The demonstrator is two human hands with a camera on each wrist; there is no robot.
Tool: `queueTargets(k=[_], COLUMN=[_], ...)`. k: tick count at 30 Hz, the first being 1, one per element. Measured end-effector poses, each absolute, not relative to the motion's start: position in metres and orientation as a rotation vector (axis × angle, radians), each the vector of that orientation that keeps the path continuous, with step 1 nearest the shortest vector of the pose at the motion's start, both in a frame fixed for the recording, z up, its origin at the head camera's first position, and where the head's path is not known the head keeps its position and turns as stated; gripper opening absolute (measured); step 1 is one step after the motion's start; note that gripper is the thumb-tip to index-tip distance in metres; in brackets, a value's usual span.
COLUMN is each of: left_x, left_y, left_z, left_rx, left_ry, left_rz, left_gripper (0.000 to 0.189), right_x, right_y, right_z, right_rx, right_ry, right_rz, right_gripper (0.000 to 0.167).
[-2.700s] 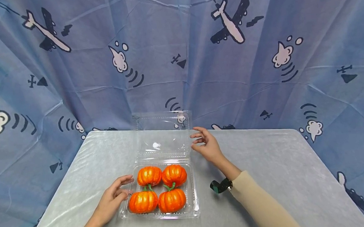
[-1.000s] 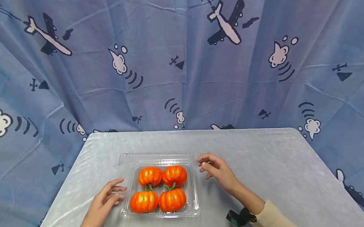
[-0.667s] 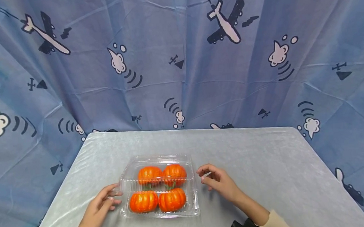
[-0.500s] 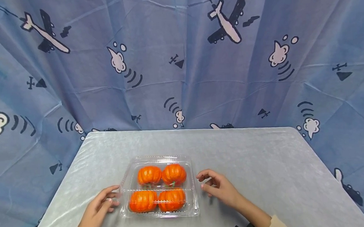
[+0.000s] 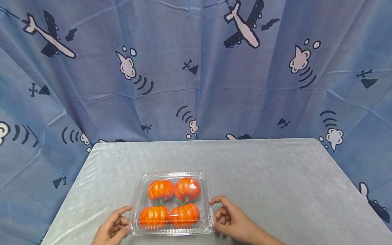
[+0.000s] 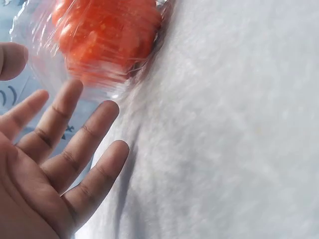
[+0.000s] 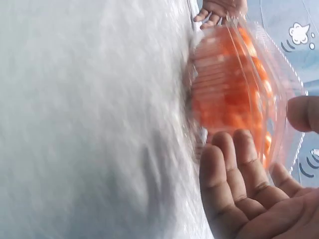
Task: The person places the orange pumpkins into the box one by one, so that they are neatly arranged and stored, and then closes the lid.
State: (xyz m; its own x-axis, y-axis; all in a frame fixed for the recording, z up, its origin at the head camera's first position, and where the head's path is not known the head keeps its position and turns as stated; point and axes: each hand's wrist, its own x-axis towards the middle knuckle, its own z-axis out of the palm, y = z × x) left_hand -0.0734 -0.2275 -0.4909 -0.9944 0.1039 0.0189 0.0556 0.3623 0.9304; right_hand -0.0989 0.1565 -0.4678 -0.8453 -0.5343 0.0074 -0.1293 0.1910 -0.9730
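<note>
A clear plastic clamshell box [image 5: 174, 232] stands on the table with its transparent lid [image 5: 204, 189] down over it. Through the plastic I see several orange toy pumpkins with green stems, among them a back left pumpkin [image 5: 161, 190] and a front right pumpkin [image 5: 185, 215]. My left hand [image 5: 106, 234] is at the box's front left corner, fingertips right at the rim; the left wrist view shows its fingers spread beside the box wall [image 6: 92, 89]. At the front right corner, my right hand [image 5: 234, 221] has its fingertips at the edge, fingers loosely bent.
A pale grey cloth covers the table [image 5: 269, 170] around the box. Behind the table's back edge hangs a blue curtain [image 5: 165, 64] printed with planes and clouds.
The box's lid stood upright at the back; it has swung forward and down over the pumpkins. Both hands have moved toward the front, and the right one has closed in on the box's side.
</note>
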Motion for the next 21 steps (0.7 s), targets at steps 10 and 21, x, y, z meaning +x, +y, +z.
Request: queueTargets(k=[10,21], left_x=[-0.070,-0.069], left_y=[-0.219,-0.214], left_z=[-0.495,-0.495], left_rx=[0.190,0.193], left_ry=[2.512,2.533], left_rz=[1.825,1.873], left_gripper=[0.051,0.051], right_x=[-0.092,-0.089], right_y=[0.150,0.144], right_z=[-0.471,-0.475], right_rx=[-0.590,-0.500], right_ry=[2.126,2.033], right_rz=[-1.737,-1.809], right_gripper=[0.054,0.058])
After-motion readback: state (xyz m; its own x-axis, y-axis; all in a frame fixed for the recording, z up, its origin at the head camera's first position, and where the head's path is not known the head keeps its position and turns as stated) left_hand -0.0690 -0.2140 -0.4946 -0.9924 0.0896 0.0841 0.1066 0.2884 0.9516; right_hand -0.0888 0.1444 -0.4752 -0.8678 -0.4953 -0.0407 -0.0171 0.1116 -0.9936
